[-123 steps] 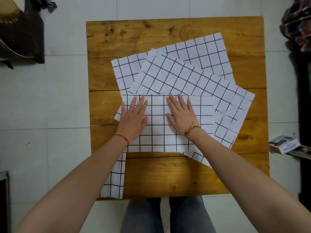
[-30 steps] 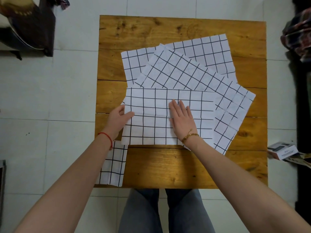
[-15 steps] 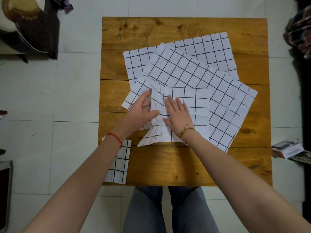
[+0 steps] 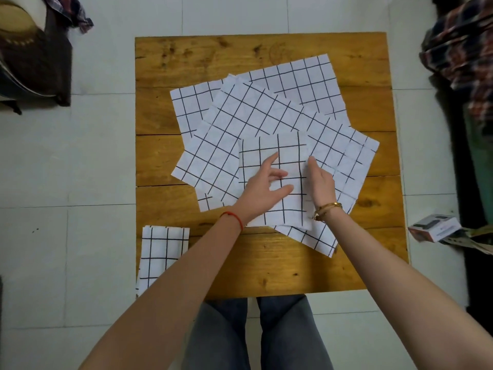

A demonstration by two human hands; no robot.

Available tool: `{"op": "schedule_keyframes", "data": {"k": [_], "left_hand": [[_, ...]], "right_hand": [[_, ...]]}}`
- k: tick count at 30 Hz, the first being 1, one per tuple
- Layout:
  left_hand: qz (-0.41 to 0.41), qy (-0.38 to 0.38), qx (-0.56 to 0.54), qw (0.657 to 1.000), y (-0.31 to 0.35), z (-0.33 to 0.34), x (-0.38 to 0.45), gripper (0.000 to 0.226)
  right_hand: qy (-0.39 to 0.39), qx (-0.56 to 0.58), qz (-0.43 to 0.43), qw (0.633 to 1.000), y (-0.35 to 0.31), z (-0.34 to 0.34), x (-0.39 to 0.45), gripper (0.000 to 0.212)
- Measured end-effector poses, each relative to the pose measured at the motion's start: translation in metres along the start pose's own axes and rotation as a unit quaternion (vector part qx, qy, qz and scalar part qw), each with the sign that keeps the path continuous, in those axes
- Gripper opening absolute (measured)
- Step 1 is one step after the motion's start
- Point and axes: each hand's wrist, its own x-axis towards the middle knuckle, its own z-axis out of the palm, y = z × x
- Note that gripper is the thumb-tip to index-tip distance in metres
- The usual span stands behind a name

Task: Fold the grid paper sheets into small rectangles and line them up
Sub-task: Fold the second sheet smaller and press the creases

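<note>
Since half a second ago you have brought the left half of the top sheet over onto the right half, so the wide strip is now a folded sheet (image 4: 274, 180), roughly half as wide, lying on the spread of open grid sheets (image 4: 240, 124). Your left hand (image 4: 264, 188) rests on it with fingers spread and fairly straight, pressing the paper flat. Your right hand (image 4: 321, 180) stands at the folded sheet's right edge, fingers together and extended along that edge; you grip nothing with either hand.

The open sheets fan across the middle of the bench (image 4: 266, 265), one tilted over another, their corners reaching toward the bench's right side. One folded rectangle (image 4: 160, 252) lies apart at the near left corner, overhanging the bench's left edge, with your left forearm crossing just beside it.

The bench is made of warm yellow-brown wooden planks with dark knots and visible seams between boards. It stands on a floor (image 4: 80, 156) of pale square tiles. A dark piece of furniture (image 4: 34, 60) sits at the far left, plaid cloth (image 4: 464, 46) hangs at the far right, and a small box (image 4: 434, 227) lies on the floor to the right of the bench. Your knees in grey trousers (image 4: 256, 335) show below the near edge.
</note>
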Motion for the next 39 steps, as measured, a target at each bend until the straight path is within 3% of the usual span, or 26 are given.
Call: {"op": "schedule_keyframes", "data": {"k": [4, 7, 10, 16, 19, 24, 29, 32, 39], "left_hand": [[0.026, 0.027, 0.116, 0.993, -0.012, -0.004, -0.001, 0.065], [0.061, 0.045, 0.236, 0.969, -0.028, -0.018, 0.0, 0.059], [0.051, 0.056, 0.331, 0.941, -0.045, -0.03, 0.004, 0.063], [0.033, 0.043, 0.455, 0.889, -0.063, -0.039, 0.01, 0.071], [0.027, 0.032, 0.497, 0.867, -0.068, -0.039, 0.01, 0.071], [0.057, 0.075, 0.517, 0.851, -0.06, -0.041, 0.013, 0.065], [0.077, 0.1, 0.551, 0.825, -0.055, -0.051, 0.033, 0.065], [0.065, 0.085, 0.577, 0.81, -0.053, -0.057, 0.046, 0.069], [0.043, 0.058, 0.594, 0.801, -0.055, -0.06, 0.058, 0.077]], "right_hand": [[-0.012, -0.07, -0.025, 0.997, 0.009, -0.006, 0.009, 0.05], [-0.011, -0.168, -0.04, 0.985, 0.014, -0.004, 0.021, 0.033], [-0.006, -0.239, -0.038, 0.97, 0.018, -0.002, 0.031, 0.037], [-0.019, -0.274, -0.023, 0.961, 0.027, 0.006, 0.043, 0.036], [-0.006, -0.365, -0.046, 0.93, 0.024, 0.006, 0.038, 0.023], [0.074, -0.467, -0.231, 0.851, 0.012, 0.01, 0.037, 0.025], [-0.054, -0.464, -0.359, 0.808, -0.003, 0.035, 0.046, 0.045], [-0.127, -0.51, -0.352, 0.774, -0.014, 0.054, 0.049, 0.056], [-0.17, -0.574, -0.34, 0.725, -0.017, 0.086, 0.054, 0.059]]}}
